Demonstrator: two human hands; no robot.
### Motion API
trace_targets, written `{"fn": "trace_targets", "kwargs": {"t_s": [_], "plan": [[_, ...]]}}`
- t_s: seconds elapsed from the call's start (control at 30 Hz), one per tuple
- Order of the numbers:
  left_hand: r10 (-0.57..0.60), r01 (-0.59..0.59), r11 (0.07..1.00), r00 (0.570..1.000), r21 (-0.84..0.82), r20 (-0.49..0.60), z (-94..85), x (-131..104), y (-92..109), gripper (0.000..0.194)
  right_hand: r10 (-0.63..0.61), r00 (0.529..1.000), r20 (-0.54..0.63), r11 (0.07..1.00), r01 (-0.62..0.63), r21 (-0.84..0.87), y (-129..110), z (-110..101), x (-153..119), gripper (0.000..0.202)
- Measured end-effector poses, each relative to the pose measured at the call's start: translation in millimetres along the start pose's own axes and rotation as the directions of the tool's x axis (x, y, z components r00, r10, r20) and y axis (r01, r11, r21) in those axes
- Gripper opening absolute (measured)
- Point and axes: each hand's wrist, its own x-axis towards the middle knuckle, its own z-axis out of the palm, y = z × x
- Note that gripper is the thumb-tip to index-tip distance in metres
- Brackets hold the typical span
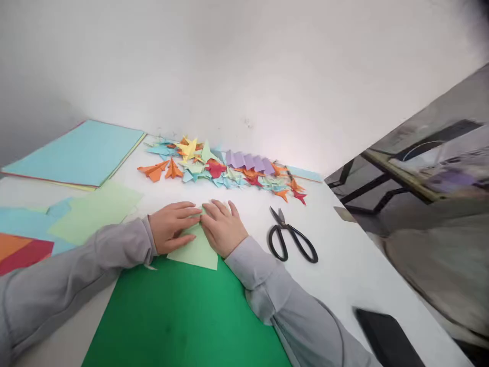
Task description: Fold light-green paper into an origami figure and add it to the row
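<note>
A pale green sheet of paper (196, 248) lies under both my hands, its lower part over a large green sheet (183, 311). My left hand (173, 227) rests on its left side, fingers stretched toward the middle and thumb apart. From the right, my right hand (224, 228) lies on the upper part with fingers spread. The fingertips of both hands meet near the paper's top, which they partly hide. To the right of my right hand lie black-handled scissors (291, 237), blades slightly apart.
Folded paper shapes in several colours, including a yellow one (188, 149) and a purple pleated strip (250, 162), line the wall. A stack of light blue sheets (80, 153) is at back left, with loose green paper (97, 209) nearer. A black phone-like object (387, 339) lies front right.
</note>
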Motion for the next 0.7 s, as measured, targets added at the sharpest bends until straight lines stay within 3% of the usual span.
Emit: {"fn": "trace_targets", "kwargs": {"t_s": [0.7], "plan": [[-0.053, 0.049, 0.997, 0.996, 0.056, 0.066, 1.9, -4.1, 3.6, 0.042, -0.014, 1.0, -0.011, 0.997, 0.013, -0.07, -2.3, -5.2, 0.1, 0.026]]}}
